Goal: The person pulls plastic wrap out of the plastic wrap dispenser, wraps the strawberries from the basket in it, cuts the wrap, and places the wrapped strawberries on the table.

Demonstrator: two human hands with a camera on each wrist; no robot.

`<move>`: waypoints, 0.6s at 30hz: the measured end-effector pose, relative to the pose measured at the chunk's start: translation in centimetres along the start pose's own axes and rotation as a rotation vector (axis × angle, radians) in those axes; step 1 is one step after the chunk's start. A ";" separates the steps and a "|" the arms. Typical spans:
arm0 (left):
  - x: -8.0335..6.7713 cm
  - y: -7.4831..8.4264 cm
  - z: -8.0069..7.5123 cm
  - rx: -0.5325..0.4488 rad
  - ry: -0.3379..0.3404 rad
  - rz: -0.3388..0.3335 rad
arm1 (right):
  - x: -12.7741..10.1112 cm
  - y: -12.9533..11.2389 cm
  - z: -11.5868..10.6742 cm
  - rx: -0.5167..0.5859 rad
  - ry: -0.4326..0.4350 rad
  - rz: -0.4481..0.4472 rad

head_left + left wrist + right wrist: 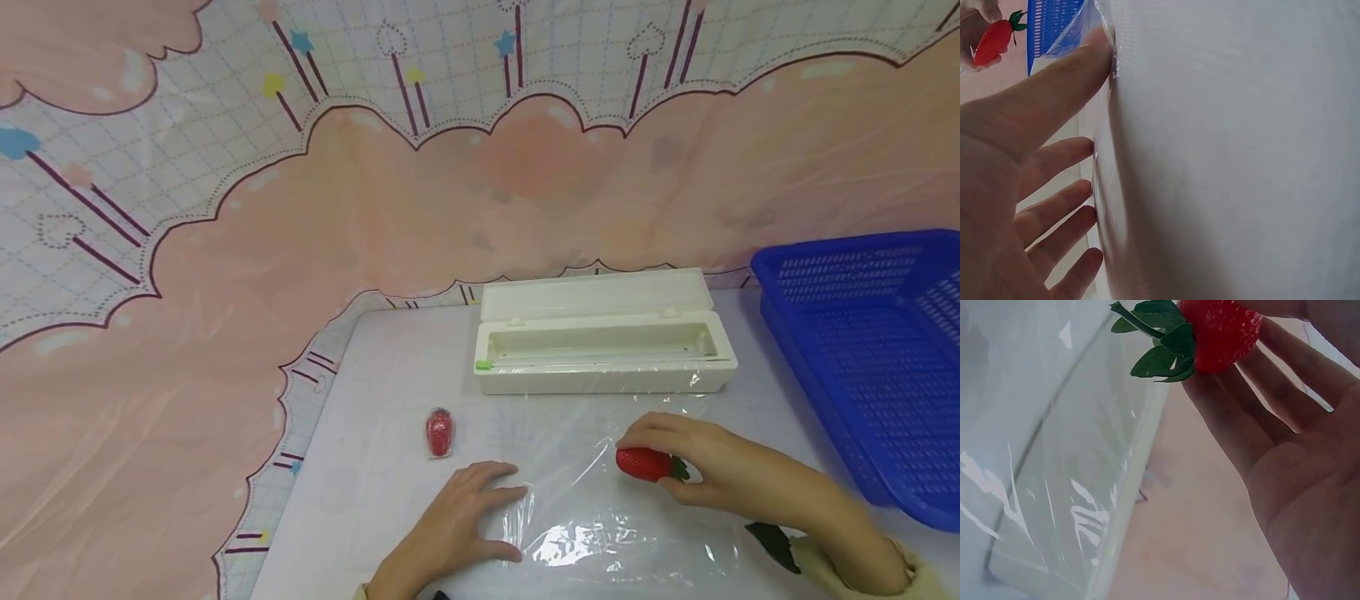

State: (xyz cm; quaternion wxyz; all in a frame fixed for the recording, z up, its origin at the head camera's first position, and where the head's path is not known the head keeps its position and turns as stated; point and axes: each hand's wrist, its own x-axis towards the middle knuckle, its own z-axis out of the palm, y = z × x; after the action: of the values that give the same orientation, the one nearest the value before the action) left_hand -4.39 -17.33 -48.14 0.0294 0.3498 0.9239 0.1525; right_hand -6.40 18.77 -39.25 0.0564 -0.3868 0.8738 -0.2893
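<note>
A red strawberry point(642, 464) with green leaves is gripped by my right hand point(697, 458), above a sheet of clear plastic wrap point(577, 500). In the right wrist view the strawberry point(1222, 334) sits between thumb and fingers, leaves to the left. My left hand point(457, 517) has its fingers spread, fingertips at the left edge of the wrap. The left wrist view shows its thumb point(1072, 81) on the film and the other fingers reaching the white surface. The wrap runs out from a white dispenser box point(600, 382), its lid raised, behind the hands.
Left of the wrap lies a second strawberry point(439, 433), enclosed in clear film. A blue plastic basket point(817, 367) stands at the right. Behind the white table point(375, 375) hangs a pink cloud-patterned cloth point(525, 200). A green slider point(483, 365) sits at the box's left end.
</note>
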 end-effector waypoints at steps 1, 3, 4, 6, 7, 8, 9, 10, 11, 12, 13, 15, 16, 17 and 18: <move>0.0 0.0 0.0 -0.002 0.002 0.003 | 0.1 -0.1 0.1 0.013 -0.015 0.006; 0.0 0.0 0.0 -0.002 0.009 0.012 | 0.3 -0.4 0.6 0.032 -0.033 0.007; 0.0 0.0 0.0 -0.002 0.010 0.014 | 0.4 -0.5 0.8 0.043 -0.041 0.004; 0.0 0.0 0.0 -0.004 0.011 0.015 | 0.7 -0.7 1.4 0.050 -0.054 -0.006; 0.0 0.0 -0.1 -0.003 0.010 0.015 | 0.8 -0.8 1.6 0.056 -0.065 -0.003; 0.0 0.0 -0.1 -0.002 0.007 0.013 | 1.0 -0.9 1.9 0.061 -0.074 -0.005; 0.0 0.0 -0.1 0.000 0.003 0.011 | 1.1 -1.0 2.2 0.068 -0.086 -0.003; 0.0 0.0 -0.1 0.002 -0.003 0.009 | 1.3 -1.0 2.4 0.071 -0.098 0.001; 0.0 0.0 -0.1 0.004 -0.008 0.007 | 1.4 -1.1 2.7 0.069 -0.105 -0.004; -0.1 0.0 -0.1 0.008 -0.010 0.007 | 1.5 -1.0 3.0 0.069 -0.108 -0.017; -0.1 0.0 -0.1 0.010 -0.010 0.008 | 1.6 -1.0 3.3 0.068 -0.111 -0.028; -0.1 0.0 -0.1 0.009 -0.007 0.010 | 1.8 -0.9 3.8 0.061 -0.105 -0.062; -0.1 -0.1 -0.1 0.009 -0.003 0.013 | 1.9 -0.9 4.1 0.054 -0.101 -0.078; -0.1 -0.1 -0.2 0.007 -0.001 0.013 | 1.9 -0.8 4.3 0.051 -0.099 -0.091; -0.1 -0.1 -0.1 0.005 0.002 0.014 | 2.0 -0.7 4.5 0.048 -0.100 -0.100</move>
State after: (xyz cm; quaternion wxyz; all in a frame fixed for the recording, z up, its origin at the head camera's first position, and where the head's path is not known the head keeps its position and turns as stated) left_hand -4.42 -17.46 -48.04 0.0263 0.3563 0.9217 0.1509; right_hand -5.84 14.88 -42.35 0.0949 -0.4424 0.8423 -0.2930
